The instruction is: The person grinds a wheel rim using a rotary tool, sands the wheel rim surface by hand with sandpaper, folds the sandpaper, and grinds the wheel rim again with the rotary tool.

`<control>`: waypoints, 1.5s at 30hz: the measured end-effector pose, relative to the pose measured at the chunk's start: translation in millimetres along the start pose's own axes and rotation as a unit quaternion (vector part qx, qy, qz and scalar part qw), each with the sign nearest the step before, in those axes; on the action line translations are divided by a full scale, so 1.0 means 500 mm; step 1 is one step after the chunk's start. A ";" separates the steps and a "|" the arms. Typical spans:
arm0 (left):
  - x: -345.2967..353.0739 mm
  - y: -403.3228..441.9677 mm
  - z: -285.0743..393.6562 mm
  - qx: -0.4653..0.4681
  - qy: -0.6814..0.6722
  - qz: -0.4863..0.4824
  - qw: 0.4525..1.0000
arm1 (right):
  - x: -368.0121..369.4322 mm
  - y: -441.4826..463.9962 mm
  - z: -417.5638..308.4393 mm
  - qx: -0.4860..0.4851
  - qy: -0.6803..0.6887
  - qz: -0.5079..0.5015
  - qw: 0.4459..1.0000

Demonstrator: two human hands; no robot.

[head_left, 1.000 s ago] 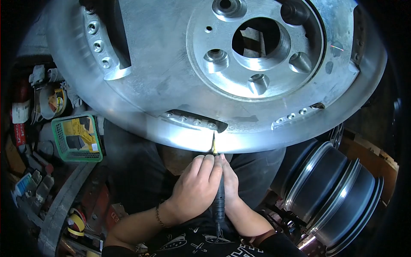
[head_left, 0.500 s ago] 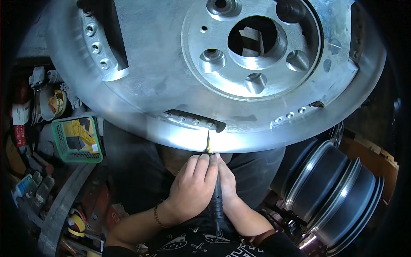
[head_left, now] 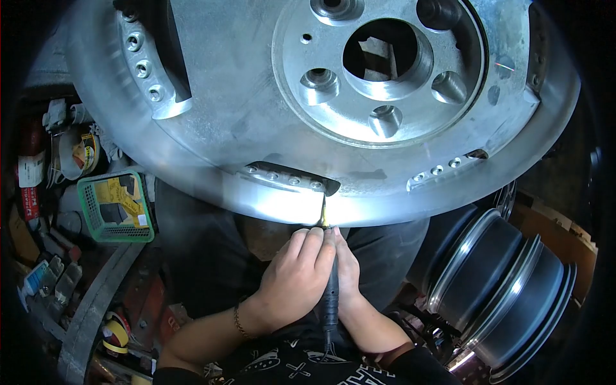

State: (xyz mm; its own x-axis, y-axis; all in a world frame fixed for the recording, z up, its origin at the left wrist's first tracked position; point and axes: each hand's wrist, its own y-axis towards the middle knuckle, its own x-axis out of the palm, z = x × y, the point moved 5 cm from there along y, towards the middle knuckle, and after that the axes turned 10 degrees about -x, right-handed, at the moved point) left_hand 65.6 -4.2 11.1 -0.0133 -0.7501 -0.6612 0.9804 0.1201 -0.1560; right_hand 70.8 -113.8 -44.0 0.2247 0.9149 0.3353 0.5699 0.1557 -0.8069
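We see a broad, round, silver-grey metal wheel (head_left: 231, 96) filling the upper part of the view, its front face toward us, with a large central opening ringed by deep round recesses and with cut-outs near its outer edge. At the lower right, a stack of dark, bright-lipped metal wheel rims (head_left: 494, 250) leans on its side, with a piece of brown cardboard (head_left: 585, 263) beyond it. On the left, among crowded workshop items, we find a green, slotted plastic basket (head_left: 119, 237) holding yellow and dark packets. At the bottom centre, the left hand (head_left: 292, 269) has its fingers pressed together and curled over a slim, black, ribbed handheld tool (head_left: 331, 301); the right hand (head_left: 346, 266) grips the same tool from the other side, some of its fingers hidden behind. The tool stands in line between the forearms, its rear end toward the black printed shirt (head_left: 298, 371) and its front end at the wheel's near edge. Just above it we notice a dark, curved slot (head_left: 333, 187) lined with small round holes. The tool's thin, yellowish tip (head_left: 325, 215) points at the slot's right end; whether it touches the metal is too small to tell. A thin brown chain bracelet (head_left: 238, 321) circles the left wrist.
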 end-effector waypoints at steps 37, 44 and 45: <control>-0.004 0.003 0.001 -0.009 0.023 0.015 1.000 | 0.005 0.006 0.002 0.001 0.014 -0.010 1.000; 0.005 0.001 0.002 -0.014 -0.033 -0.023 0.999 | -0.002 0.001 -0.007 -0.019 -0.007 -0.001 1.000; 0.004 0.000 0.003 -0.010 -0.033 -0.021 0.999 | -0.004 0.000 -0.007 -0.020 -0.007 -0.002 1.000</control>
State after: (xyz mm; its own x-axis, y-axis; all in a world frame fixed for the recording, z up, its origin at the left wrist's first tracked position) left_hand 65.6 -6.9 10.8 -0.0407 -0.7956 -0.6045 0.9753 0.0998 -0.1969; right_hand 73.1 -116.9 -43.0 0.2113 0.9199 0.3303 0.6011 0.1442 -0.7861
